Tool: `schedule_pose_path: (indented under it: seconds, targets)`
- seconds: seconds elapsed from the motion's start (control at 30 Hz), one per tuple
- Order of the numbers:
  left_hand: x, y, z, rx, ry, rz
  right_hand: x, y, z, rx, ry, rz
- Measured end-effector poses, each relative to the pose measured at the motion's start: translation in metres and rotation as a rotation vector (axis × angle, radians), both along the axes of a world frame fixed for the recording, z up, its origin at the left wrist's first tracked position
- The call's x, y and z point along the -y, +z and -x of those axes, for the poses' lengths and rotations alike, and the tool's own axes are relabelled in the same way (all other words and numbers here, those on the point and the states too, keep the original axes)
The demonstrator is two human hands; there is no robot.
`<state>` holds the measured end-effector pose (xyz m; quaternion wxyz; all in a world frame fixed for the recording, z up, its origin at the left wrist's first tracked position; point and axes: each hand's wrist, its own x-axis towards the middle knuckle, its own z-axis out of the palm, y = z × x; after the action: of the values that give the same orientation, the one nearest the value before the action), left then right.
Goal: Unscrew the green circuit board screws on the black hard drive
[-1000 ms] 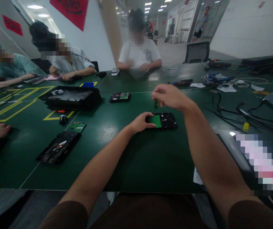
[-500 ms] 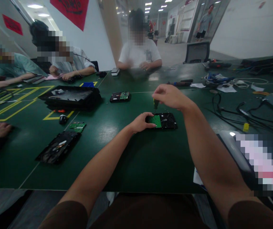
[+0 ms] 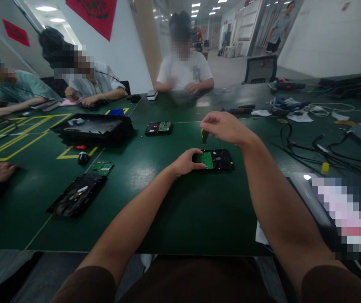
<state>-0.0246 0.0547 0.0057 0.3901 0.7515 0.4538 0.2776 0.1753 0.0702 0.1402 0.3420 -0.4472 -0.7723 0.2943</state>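
A black hard drive [image 3: 222, 160] with a green circuit board [image 3: 206, 159] facing up lies flat on the green table [image 3: 168, 210]. Around its left end my left hand [image 3: 188, 161] is closed, thumb on the near edge and fingers on the far edge. My right hand [image 3: 220, 126] pinches the handle of a small yellow-and-black screwdriver [image 3: 204, 134] from above. The screwdriver stands nearly upright, its tip at the far edge of the board close to my left fingertips. Whether the tip sits in a screw is too small to tell.
To the left lie another opened drive [image 3: 78, 195], a loose circuit board [image 3: 103, 168] and stacked black trays [image 3: 94, 130]. A third drive [image 3: 158, 128] rests farther back. Black cables [image 3: 319, 147] and a pixelated panel [image 3: 347, 210] are at right. Several people sit around the table.
The screwdriver and my right fingers have shifted very slightly left. My left hand and the hard drive stay in place. A person walking in the background has moved right.
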Motion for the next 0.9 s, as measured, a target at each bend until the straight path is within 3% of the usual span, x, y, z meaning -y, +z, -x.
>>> schedule_pose_path:
  seconds: [0.13, 0.47, 0.7, 0.9]
  targets:
    - [-0.0008, -0.0008, 0.0004, 0.003, -0.011, -0.005, 0.0040, 0.0030, 0.0012, 0.022, -0.036, -0.017]
    - [-0.0008, -0.0017, 0.0001, 0.012, -0.010, 0.007, 0.0005, 0.0003, 0.0019, -0.083, 0.090, 0.100]
    - [-0.0016, -0.0020, 0.0009, 0.010, -0.015, -0.007, 0.0041, 0.0037, 0.0009, 0.009, -0.050, -0.027]
    - [-0.0017, -0.0016, 0.0013, 0.005, -0.015, -0.004, 0.0015, 0.0009, 0.0029, -0.072, 0.069, 0.068]
